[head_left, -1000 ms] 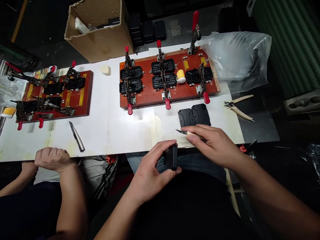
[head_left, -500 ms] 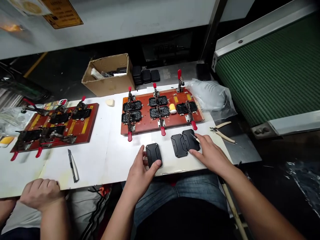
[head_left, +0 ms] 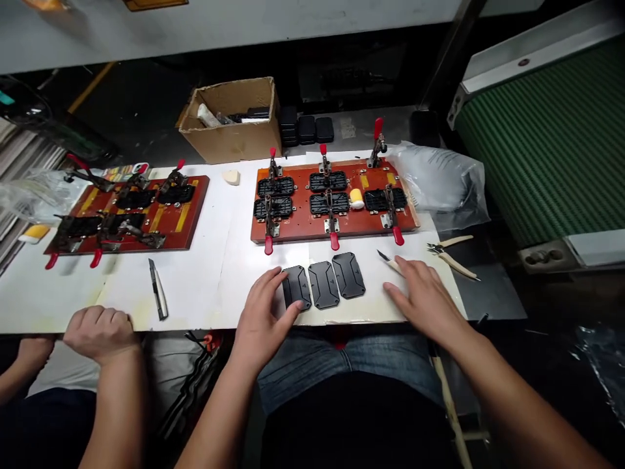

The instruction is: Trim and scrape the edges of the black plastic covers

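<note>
Three flat black plastic covers lie in a row on the white tabletop. My left hand (head_left: 266, 309) spans the left cover (head_left: 297, 288), fingers at its left side and thumb on its lower right corner. Close beside it are the middle cover (head_left: 324, 285) and the right cover (head_left: 348, 275), which sits slightly higher. To their right, my right hand (head_left: 422, 296) has a slim pale-handled knife (head_left: 388, 260) under its fingers, blade pointing up-left; its thumb is held apart, and the handle is partly hidden.
Behind the covers is a red-brown fixture board (head_left: 293, 231) with red-handled clamps and black ribbed parts. Cutting pliers (head_left: 454, 257) lie at right. A second fixture board (head_left: 195, 208), a utility knife (head_left: 157, 290) and a co-worker's hand (head_left: 100, 333) are at left. A cardboard box (head_left: 234, 137) stands behind.
The left cover now lies flat in line with the others. My right hand has come off the right cover and moved right of it, with the knife. The view has shifted.
</note>
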`<state>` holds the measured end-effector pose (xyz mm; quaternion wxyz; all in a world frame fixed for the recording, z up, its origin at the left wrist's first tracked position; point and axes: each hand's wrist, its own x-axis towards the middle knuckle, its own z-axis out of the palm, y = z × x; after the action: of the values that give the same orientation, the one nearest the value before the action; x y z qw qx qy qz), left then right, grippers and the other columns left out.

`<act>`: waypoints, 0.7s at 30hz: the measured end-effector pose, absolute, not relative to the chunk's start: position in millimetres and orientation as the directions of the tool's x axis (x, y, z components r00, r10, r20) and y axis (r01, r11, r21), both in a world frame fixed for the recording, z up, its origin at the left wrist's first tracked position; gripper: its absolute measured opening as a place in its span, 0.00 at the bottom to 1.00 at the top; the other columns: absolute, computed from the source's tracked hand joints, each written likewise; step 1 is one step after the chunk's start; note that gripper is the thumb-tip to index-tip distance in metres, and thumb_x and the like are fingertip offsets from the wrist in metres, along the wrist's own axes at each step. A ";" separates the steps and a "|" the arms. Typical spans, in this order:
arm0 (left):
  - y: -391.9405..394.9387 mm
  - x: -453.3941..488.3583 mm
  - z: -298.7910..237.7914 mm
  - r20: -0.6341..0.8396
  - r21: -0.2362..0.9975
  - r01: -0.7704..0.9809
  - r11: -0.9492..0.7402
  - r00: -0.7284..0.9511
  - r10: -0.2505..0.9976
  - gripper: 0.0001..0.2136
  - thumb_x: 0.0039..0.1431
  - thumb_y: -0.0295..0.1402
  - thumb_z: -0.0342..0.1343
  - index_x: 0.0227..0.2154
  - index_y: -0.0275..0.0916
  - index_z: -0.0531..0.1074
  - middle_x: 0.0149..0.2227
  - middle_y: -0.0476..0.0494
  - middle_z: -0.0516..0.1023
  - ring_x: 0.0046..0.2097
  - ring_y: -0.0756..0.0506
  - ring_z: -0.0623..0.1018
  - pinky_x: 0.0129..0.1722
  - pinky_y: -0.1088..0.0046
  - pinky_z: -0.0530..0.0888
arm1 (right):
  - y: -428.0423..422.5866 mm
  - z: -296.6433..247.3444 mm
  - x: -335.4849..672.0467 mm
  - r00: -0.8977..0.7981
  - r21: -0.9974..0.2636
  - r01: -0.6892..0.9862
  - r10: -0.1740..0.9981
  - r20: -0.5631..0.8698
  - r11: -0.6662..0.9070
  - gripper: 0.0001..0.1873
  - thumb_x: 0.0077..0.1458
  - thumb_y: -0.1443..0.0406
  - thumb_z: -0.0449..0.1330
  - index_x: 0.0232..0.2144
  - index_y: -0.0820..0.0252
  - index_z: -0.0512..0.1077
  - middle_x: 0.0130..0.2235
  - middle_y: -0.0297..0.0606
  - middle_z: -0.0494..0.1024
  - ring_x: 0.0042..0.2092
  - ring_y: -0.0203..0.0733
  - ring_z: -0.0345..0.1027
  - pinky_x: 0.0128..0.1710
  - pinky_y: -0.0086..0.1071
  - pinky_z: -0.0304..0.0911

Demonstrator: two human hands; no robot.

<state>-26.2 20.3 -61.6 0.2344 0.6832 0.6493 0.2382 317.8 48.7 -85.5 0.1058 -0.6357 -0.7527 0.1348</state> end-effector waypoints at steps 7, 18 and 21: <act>52.3 19.8 -73.9 -0.014 0.485 0.805 -0.342 0.399 0.917 0.44 0.58 0.50 0.69 0.72 0.43 0.56 0.77 0.34 0.53 0.79 0.30 0.48 0.76 0.38 0.46 | 84.0 -39.1 319.6 -0.252 -0.357 0.872 0.933 0.259 0.334 0.20 0.71 0.56 0.55 0.57 0.59 0.73 0.56 0.48 0.75 0.57 0.56 0.68 0.61 0.49 0.64; 76.4 39.9 -84.9 -0.010 0.469 0.746 -0.473 0.540 0.842 0.43 0.55 0.48 0.70 0.71 0.44 0.61 0.74 0.36 0.63 0.75 0.30 0.59 0.75 0.37 0.51 | 257.1 19.7 221.0 -0.220 -0.096 0.973 0.971 -0.096 0.211 0.11 0.59 0.66 0.68 0.44 0.63 0.80 0.48 0.54 0.81 0.55 0.62 0.70 0.56 0.48 0.64; 71.7 30.6 -87.8 0.018 0.495 0.706 -0.506 0.574 0.819 0.43 0.55 0.44 0.70 0.71 0.46 0.59 0.74 0.37 0.63 0.76 0.29 0.58 0.75 0.35 0.45 | 219.2 17.6 240.5 -0.276 -0.121 0.956 0.959 -0.058 0.268 0.18 0.65 0.65 0.61 0.56 0.61 0.75 0.55 0.51 0.77 0.56 0.54 0.71 0.58 0.42 0.65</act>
<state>30.6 71.7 -87.8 0.2229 0.8587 0.4439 0.1260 240.5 219.2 17.6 0.0132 -0.6016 -0.7960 0.0657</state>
